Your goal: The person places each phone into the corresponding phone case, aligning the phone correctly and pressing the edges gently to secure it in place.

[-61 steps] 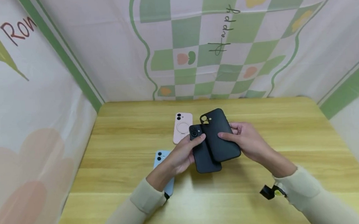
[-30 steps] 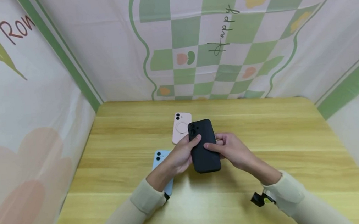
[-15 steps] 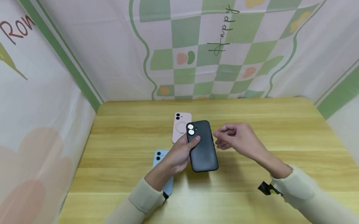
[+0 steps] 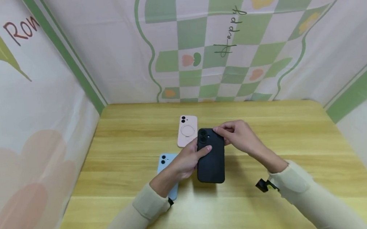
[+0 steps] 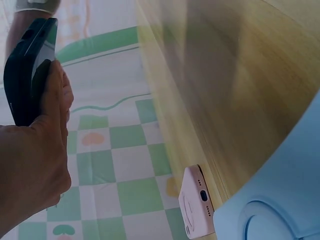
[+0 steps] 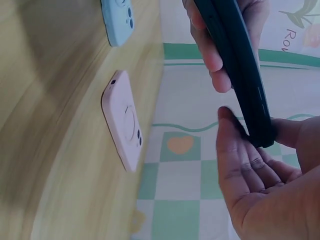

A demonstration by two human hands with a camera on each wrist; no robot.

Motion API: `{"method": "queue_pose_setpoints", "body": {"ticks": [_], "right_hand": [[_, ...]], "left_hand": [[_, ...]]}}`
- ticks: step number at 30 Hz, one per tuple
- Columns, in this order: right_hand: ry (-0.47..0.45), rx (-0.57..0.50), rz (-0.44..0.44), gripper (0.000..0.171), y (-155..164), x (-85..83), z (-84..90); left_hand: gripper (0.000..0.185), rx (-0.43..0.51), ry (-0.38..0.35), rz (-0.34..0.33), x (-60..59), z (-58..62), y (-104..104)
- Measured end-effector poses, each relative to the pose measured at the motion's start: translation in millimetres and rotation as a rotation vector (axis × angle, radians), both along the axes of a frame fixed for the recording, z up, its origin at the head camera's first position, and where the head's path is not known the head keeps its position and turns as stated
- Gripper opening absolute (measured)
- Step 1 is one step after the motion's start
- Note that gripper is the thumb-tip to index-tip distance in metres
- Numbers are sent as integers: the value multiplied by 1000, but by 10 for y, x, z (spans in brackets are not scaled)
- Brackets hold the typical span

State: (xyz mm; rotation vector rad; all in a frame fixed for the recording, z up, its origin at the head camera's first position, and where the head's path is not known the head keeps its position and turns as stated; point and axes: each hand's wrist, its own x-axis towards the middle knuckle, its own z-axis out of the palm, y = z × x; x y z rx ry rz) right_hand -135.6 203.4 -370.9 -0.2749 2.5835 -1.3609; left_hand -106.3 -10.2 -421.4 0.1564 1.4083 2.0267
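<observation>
Black phone [image 4: 211,159] is hovering above the wooden table [image 4: 291,145], its case looking nearly seated, with the left hand [image 4: 184,161] gripping its side and the right hand [image 4: 239,135] pinching the top corner, probably pressing in the last edge.

Pink phone [image 4: 187,130], blue phone [image 4: 166,167] block left; right tabletop [image 4: 303,136] bare.

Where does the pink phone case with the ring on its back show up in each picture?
Head: pink phone case lies flat, centre, beside the black phone.
Left wrist: its end shows at the bottom.
Right wrist: left of centre.
Shared landmark: the wooden table under it.
</observation>
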Motion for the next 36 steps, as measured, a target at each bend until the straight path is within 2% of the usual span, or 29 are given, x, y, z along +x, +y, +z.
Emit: {"method": "queue_pose_setpoints", "body": {"ticks": [9,14,29,33,36], "right_hand": [[-114,-164,-28,34,19,-11,2],[-143,-215,-31,32,37,-17,-27],[-155,-285,-46,30,64,-40,-105],[-140,-289,-39,30,60,-30,-71],[-131,-277,-33,30,53,-24,-44]], "left_hand": [[46,1,4,-7,13,42,-6],[47,-4,3,-6,17,28,2],[48,10,14,-24,25,21,8],[48,-13,26,-53,14,49,-23],[47,-71,55,-72,-13,60,-58]]}}
